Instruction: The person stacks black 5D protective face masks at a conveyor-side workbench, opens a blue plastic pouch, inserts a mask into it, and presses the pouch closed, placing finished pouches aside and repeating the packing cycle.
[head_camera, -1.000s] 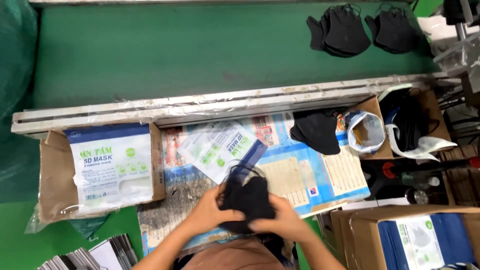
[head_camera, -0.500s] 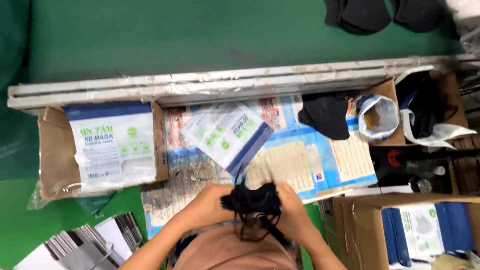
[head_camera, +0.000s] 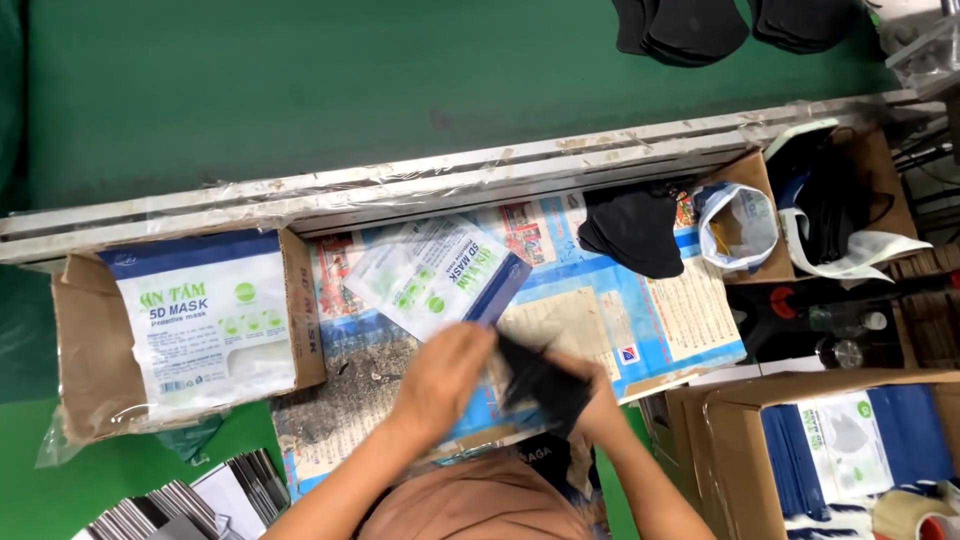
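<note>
Both hands meet over a cluttered worktop. The right hand (head_camera: 600, 405) grips a stack of black face masks (head_camera: 545, 385) from beneath. The left hand (head_camera: 445, 375) pinches the edge of a clear printed mask pouch (head_camera: 435, 275) lying just beyond the masks. Farther right, another black mask pile (head_camera: 630, 230) sits apart.
</note>
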